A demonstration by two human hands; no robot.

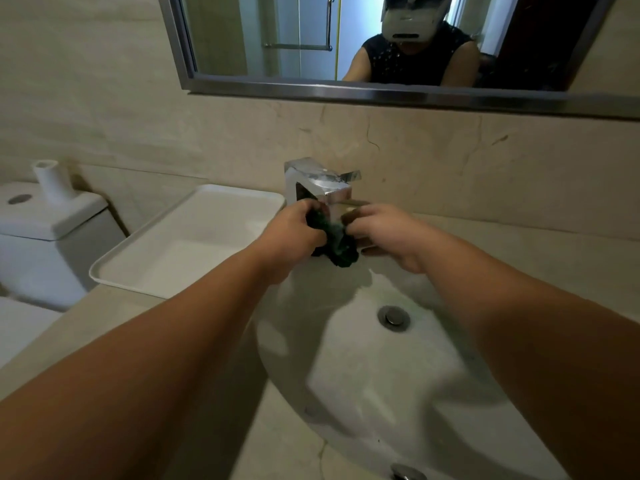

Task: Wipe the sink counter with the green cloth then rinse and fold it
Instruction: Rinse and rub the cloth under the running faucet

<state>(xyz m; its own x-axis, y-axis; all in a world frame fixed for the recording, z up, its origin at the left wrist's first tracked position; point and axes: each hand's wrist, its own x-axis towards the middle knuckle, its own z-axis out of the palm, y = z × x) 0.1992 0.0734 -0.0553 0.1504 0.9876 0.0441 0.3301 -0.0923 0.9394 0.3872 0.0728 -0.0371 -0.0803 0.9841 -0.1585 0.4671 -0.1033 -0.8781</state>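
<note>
Beige stone with faint veins makes up the counter [294, 445] closest to the camera, and set into it is the round white sink [363, 375]. A small chrome fitting [408, 474] sits at the sink's near edge, partly cut off by the frame. Farther in, the chrome drain [394, 317] lies in the bottom of the bowl. Two bare forearms reach over the basin from either side and meet above its far rim. There the left hand [294, 233] grips one side of the green cloth [337, 244] with curled fingers, and the right hand [388, 233] clasps the other side. The cloth is bunched into a dark, crumpled wad between them, hanging just under the spout of the faucet [318, 185]. A pale blur crosses the cloth there, and I cannot tell whether it is running water. The faucet is a square chrome block with its lever pointing to the right. Left of it, a shallow white tray [194, 244] rests on the counter, its far corner near the faucet's base. Beyond the tray's left edge stands a white toilet cistern [52, 223] with a short white tube [52, 181] upright on its lid. Behind everything rises the beige wall [450, 150], and above that hangs a metal-framed mirror [277, 39] that reflects the person in a dark sleeveless top.
</note>
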